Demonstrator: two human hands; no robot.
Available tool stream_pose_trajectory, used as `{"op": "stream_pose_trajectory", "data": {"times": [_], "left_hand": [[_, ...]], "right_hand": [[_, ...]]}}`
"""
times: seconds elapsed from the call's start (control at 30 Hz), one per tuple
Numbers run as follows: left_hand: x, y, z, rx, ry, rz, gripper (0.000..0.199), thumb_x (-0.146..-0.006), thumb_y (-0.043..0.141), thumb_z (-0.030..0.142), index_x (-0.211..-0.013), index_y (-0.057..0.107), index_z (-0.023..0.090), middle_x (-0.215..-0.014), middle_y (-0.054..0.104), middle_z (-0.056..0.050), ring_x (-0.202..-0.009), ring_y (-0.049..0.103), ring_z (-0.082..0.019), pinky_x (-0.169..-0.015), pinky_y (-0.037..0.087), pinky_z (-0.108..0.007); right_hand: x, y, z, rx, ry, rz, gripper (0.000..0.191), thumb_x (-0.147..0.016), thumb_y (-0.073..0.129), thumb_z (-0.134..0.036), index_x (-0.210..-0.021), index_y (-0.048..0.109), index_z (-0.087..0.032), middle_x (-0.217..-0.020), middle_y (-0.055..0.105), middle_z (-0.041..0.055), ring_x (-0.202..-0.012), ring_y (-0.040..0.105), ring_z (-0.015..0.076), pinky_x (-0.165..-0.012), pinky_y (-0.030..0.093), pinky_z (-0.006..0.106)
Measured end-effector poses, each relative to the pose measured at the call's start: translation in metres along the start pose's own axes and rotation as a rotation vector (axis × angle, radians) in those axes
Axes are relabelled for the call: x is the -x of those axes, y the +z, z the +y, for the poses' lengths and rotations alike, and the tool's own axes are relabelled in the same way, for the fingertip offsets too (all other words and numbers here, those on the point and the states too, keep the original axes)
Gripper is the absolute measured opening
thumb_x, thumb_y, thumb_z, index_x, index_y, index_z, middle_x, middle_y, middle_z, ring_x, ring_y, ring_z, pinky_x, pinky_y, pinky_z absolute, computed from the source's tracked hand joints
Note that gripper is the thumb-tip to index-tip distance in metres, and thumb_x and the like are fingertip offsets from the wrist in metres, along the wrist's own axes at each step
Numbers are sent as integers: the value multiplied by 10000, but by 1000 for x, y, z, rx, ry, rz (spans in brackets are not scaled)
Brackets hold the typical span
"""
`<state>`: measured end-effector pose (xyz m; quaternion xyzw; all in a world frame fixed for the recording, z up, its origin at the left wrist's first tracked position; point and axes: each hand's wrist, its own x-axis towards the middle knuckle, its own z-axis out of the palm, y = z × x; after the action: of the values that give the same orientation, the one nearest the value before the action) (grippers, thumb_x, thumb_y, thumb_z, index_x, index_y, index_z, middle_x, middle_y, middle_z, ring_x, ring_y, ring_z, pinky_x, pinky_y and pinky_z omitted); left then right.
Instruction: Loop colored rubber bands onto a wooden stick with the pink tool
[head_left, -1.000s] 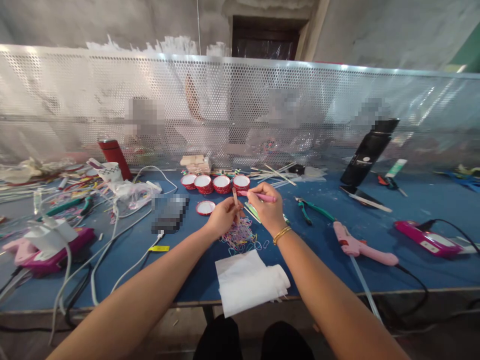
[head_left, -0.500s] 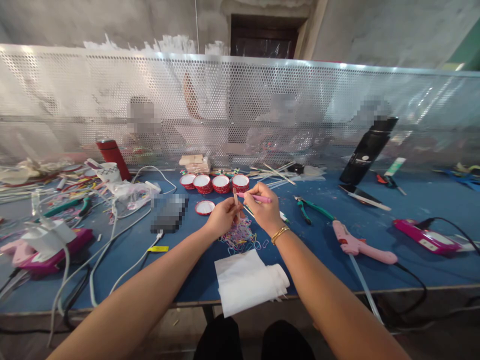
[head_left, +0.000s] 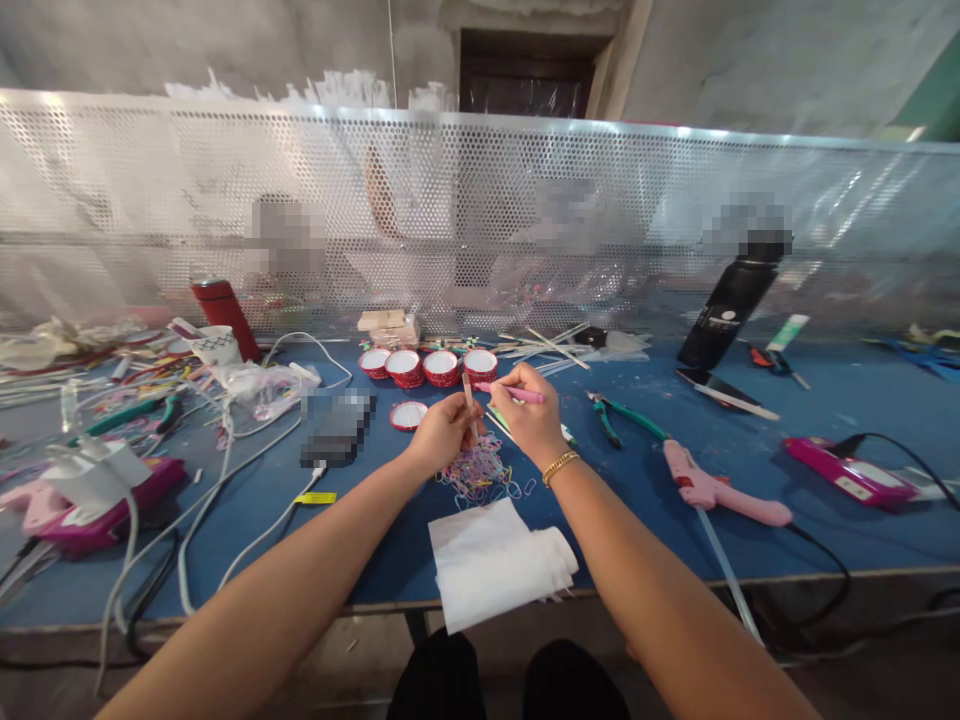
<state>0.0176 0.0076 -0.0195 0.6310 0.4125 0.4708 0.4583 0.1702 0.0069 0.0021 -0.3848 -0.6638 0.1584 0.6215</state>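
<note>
My left hand (head_left: 442, 434) is closed on a thin wooden stick (head_left: 469, 392), held upright at the middle of the table. My right hand (head_left: 531, 412), with a gold bracelet at its wrist, grips a pink pen (head_left: 523, 395) whose tip points at the stick. Whether the tip touches the stick I cannot tell. Below the hands lies a heap of small coloured loops (head_left: 478, 474). A white cloth (head_left: 499, 568) lies at the table's front edge. One red-rimmed white disc (head_left: 409, 415) sits left of my left hand, with stacks of similar discs (head_left: 442, 368) behind.
Left are a phone (head_left: 339, 430), white cables, a red bottle (head_left: 225, 315) and a power strip (head_left: 124, 508). Right are pliers (head_left: 626, 415), a pink glue gun (head_left: 709, 487), a black bottle (head_left: 726, 318) and another power strip (head_left: 851, 472). A perforated metal screen (head_left: 465, 215) stands behind.
The stick and the pen tip have shifted slightly against each other. Both hands keep their holds and have barely moved.
</note>
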Motion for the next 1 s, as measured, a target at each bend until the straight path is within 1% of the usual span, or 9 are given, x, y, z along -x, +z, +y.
{"op": "stream_pose_trajectory", "data": {"times": [0.2,0.33,0.57,0.77,0.87,1.0], "left_hand": [[2,1,0,-35,25,-32,314,-856,624,447,-735,533,172,-609,603,12,-438,493,-79,-436,368,-212],[1,0,-2,-67,49,-37,282,-874,584,419,-740,534,175,-606,597,15,-443,488,-77,-442,374,-207],[0,-2,-2,-79,45,-18,223,-877,566,382,-789,535,179,-652,622,8,-439,504,-80,-441,380,-212],[1,-1,-1,-94,57,-44,258,-877,565,396,-739,530,180,-601,589,20,-427,469,-72,-431,344,-206],[0,-2,-3,-90,52,-37,222,-881,554,364,-757,533,181,-620,605,14,-432,480,-75,-436,363,-207],[-2,-3,-6,-91,49,-27,192,-890,542,350,-799,544,181,-664,630,6,-440,507,-78,-445,394,-208]], "right_hand": [[2,3,-1,-34,5,-31,156,-838,606,-302,-711,549,-230,-657,649,4,-661,647,180,-661,486,292],[1,3,0,-21,-1,-34,153,-838,604,-297,-710,553,-229,-663,654,5,-645,641,176,-650,481,289],[-1,0,2,12,-6,17,143,-836,611,-281,-712,561,-230,-667,657,4,-669,648,178,-655,479,286],[1,3,0,-33,-2,-36,144,-836,606,-286,-712,559,-229,-670,654,7,-664,647,181,-660,491,293],[0,3,1,-26,7,-36,148,-842,611,-295,-718,560,-230,-677,660,8,-668,649,183,-660,492,295],[-1,0,3,-4,7,6,149,-841,615,-297,-720,563,-228,-677,660,11,-672,648,187,-663,486,298]]}}
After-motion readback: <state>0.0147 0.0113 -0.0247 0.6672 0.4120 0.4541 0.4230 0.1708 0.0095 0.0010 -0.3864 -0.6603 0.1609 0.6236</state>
